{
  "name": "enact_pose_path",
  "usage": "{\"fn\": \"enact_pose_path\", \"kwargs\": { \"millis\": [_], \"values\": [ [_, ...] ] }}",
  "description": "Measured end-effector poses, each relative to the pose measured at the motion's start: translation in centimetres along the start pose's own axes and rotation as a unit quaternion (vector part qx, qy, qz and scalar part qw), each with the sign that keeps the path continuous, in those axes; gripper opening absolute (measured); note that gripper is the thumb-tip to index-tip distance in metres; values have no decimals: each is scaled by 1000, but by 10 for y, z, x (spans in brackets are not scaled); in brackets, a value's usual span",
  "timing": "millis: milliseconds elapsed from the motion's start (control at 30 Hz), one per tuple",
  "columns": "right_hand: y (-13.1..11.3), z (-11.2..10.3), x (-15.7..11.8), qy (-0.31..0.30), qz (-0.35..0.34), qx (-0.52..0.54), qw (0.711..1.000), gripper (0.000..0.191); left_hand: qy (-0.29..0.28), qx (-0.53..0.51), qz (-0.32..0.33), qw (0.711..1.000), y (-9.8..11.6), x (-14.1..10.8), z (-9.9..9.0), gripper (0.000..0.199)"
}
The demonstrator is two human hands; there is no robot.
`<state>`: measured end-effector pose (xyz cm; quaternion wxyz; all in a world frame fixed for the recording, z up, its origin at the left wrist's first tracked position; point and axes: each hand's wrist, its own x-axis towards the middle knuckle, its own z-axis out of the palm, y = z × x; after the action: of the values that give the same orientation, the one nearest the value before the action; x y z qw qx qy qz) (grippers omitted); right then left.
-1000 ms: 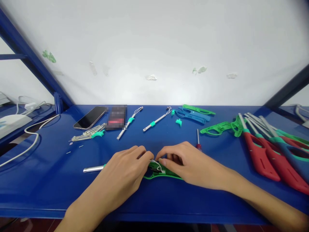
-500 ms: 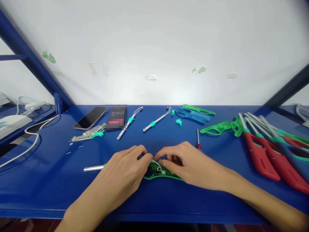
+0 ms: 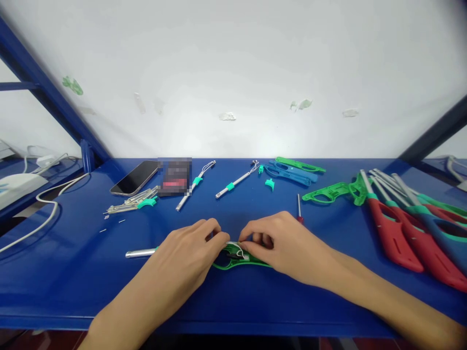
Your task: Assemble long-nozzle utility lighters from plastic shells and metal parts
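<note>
Still open on the blue tabletop (image 3: 233, 301), the green half-shell (image 3: 252, 261) lay between both hands, its white wires (image 3: 241, 250) showing, a shade more of its left loop bared than half a second earlier. Right hand (image 3: 288, 248) had edged away from left hand (image 3: 189, 253), widening the fingertip gap; each thumb and forefinger sat close together, but whether clamped on wire couldn't be told. Beyond, the screwdriver (image 3: 299, 206) lay unmoved.
</note>
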<state>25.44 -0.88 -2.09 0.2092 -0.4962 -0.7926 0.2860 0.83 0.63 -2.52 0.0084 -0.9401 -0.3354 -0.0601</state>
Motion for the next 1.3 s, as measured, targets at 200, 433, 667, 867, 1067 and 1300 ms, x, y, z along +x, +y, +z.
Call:
{"fn": "enact_pose_path", "kwargs": {
  "millis": [200,433,667,867,1067,1300],
  "values": [
    [0,1,1,5,-4,-4,1000,14,18,-19,-10,1000,-2,-6,-1,36],
    [-4,-5,-5,0,-22,-29,999,16,54,-23,-27,998,-5,-12,-5,31],
    [1,-4,-7,11,-84,-98,992,14,36,-31,-30,998,-4,-12,-7,32],
    [2,-5,-8,4,-100,-115,988,12,6,-56,-56,997,-3,-16,-8,28],
    [2,-6,-10,4,-108,-132,985,12,-1,-60,-57,997,-4,-16,-8,24],
    [1,-6,-10,11,-110,-148,983,11,14,-57,-47,997,-1,-15,-10,22]
  ]
}}
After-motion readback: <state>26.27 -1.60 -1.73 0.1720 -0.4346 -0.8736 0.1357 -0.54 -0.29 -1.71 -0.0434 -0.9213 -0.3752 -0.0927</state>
